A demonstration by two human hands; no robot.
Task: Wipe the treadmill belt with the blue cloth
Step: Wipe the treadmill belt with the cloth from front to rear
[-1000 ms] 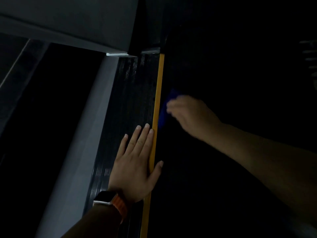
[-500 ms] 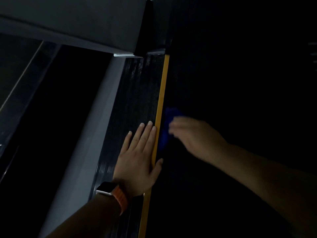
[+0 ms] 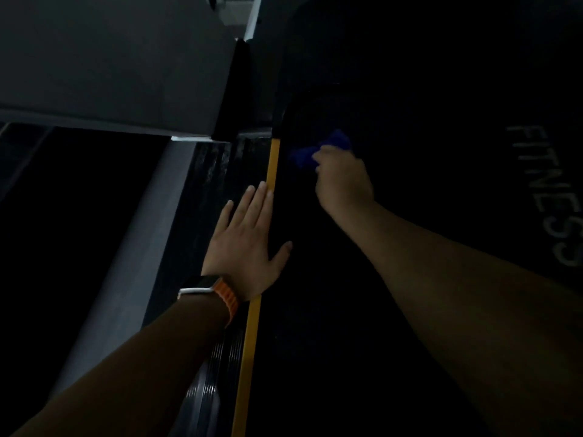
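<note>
We see the left hand (image 3: 249, 244) laid flat and released, holding nothing. Its fingers are straight and close together and its thumb is spread wide. The palm covers part of the yellow strip (image 3: 252, 326). The fingers lie along the strip and on the ribbed side rail (image 3: 214, 184) just left of it, and the thumb tip reaches onto the treadmill belt (image 3: 378, 310) to the right of the strip. A watch (image 3: 202, 287) on an orange band (image 3: 228, 294) sits on this wrist, left of the strip.

The right hand (image 3: 342, 181) is curled and grips the blue cloth (image 3: 318, 151), which bunches out beyond the knuckles. We find the cloth on the dark belt, near the far end of the strip and just to its right, apart from the strip itself. In the dim light we cannot tell how hard the cloth presses on the belt.

Pale lettering reading "FITNESS" (image 3: 549, 197) lies well to the right of the strip. A grey housing (image 3: 110, 64) stands beyond the strip's far end, to the left.
</note>
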